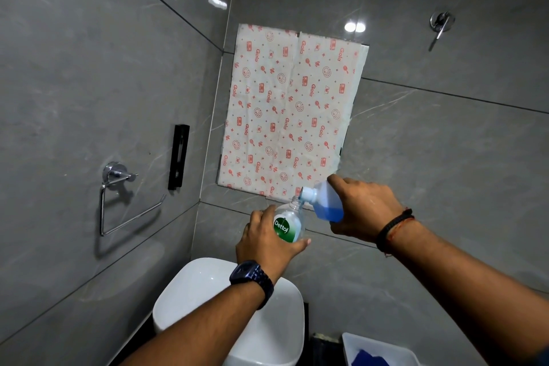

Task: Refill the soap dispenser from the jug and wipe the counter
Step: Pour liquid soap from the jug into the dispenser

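Pouring was under way at the lower centre of the frame; your right hand (364, 211) was wrapped around the jug (326, 202), a clear bottle with a pale blue neck, tipped so that its mouth pointed down and left; blue liquid had pooled in the low side of the jug, and a thin blue stream ran from its mouth. Your left hand (269, 242) gripped the soap dispenser (288, 224), a clear bottle with a green Dettol label, fingers behind it and thumb across the front; its pump top was off and its open neck sat just under the jug's mouth, the two touching or nearly so. Both bottles were held up in the air in front of the grey tiled wall (430, 172); you wore a dark watch (252, 278) on the left wrist and a dark cord bracelet (393, 227) on the right.

Below your left forearm sat a white basin (208, 291); at the bottom right a white tray (356, 342) held something blue, whose nature I could not tell. Behind the bottles a sheet of patterned paper (291, 113) with red print covered part of the wall; at the left of the frame hung a chrome ring holder (118, 196) and a black bracket (178, 156); a chrome lever (441, 24) was fixed at the upper right.
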`<act>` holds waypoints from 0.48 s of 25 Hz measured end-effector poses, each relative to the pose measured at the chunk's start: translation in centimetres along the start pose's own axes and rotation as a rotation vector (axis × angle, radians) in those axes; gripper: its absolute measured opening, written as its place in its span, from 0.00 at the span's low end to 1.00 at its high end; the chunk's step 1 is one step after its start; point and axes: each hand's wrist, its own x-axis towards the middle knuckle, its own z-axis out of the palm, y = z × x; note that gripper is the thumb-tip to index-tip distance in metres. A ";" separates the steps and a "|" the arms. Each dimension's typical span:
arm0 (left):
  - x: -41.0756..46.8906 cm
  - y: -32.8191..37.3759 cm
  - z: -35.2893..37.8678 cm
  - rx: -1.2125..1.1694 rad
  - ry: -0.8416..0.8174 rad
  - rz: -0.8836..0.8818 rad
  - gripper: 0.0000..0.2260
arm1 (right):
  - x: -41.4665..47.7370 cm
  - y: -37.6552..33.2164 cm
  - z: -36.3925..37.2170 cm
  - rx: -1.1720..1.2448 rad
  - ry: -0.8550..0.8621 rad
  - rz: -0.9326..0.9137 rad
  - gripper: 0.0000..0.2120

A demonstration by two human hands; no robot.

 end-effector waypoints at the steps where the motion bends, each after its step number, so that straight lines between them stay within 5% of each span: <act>1: 0.0 0.0 0.0 0.000 0.003 0.000 0.40 | 0.0 0.0 0.0 -0.002 0.000 0.001 0.33; 12: -0.2 -0.1 -0.2 -0.009 0.008 -0.005 0.39 | -0.1 -0.4 -0.3 -0.011 -0.015 0.001 0.32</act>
